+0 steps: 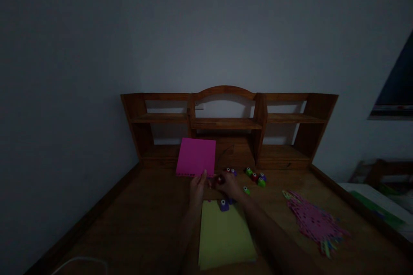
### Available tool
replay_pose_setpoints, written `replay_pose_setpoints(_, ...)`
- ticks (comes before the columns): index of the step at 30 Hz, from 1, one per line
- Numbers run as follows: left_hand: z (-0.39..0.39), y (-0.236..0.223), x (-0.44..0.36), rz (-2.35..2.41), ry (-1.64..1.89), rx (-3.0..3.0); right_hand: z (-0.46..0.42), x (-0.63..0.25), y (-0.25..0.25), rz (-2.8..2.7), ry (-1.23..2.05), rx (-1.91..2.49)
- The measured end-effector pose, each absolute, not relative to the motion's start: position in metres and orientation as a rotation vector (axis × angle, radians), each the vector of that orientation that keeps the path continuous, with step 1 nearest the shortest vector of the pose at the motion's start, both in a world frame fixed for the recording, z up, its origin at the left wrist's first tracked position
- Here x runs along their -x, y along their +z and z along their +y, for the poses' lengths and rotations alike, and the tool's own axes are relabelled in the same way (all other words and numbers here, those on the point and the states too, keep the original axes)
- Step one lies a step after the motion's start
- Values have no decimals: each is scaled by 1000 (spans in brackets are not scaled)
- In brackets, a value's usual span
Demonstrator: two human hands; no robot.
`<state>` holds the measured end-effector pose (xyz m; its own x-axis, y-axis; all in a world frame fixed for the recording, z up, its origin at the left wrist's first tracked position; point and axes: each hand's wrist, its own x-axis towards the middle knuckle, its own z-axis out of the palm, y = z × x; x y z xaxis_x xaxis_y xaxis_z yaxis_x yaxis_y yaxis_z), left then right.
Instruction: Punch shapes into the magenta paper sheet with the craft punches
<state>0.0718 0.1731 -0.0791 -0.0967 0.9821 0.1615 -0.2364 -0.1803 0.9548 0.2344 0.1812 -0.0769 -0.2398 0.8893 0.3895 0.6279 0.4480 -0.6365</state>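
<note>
"Right hand (229, 185) in close, fingertips pinched round a red clip (220, 179)!"

"And the left hand (196, 187)?"

"Thumb up, right by the near edge of the pink sheet (196, 157); too dim to tell whether it grips."

"Where's that sheet?"

"In front of the shelf (226, 123), beyond the yellow paper (226, 236), with a purple clip (223, 205) at the paper's far edge. A green clip (246, 190) sits just right of the right hand!"
</note>
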Motion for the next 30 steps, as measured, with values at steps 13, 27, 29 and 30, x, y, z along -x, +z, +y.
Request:
replay_pose_setpoints(13, 146, -68, -90, 912, 1366, -1125, 122, -287, -90, -753, 1355, 705)
replay_pose_setpoints(27, 140, -78, -100, 1045, 1317, -1290, 111, -277, -93, -611, 1500, 637)
replay_pose_setpoints(29, 139, -77, -99, 1117, 1327, -1348, 110, -276, -90, -647, 1486, 672)
replay_pose_setpoints(30, 138, -76, -99, 1155, 1336, -1384, 110, -275, -89, -675, 1466, 706)
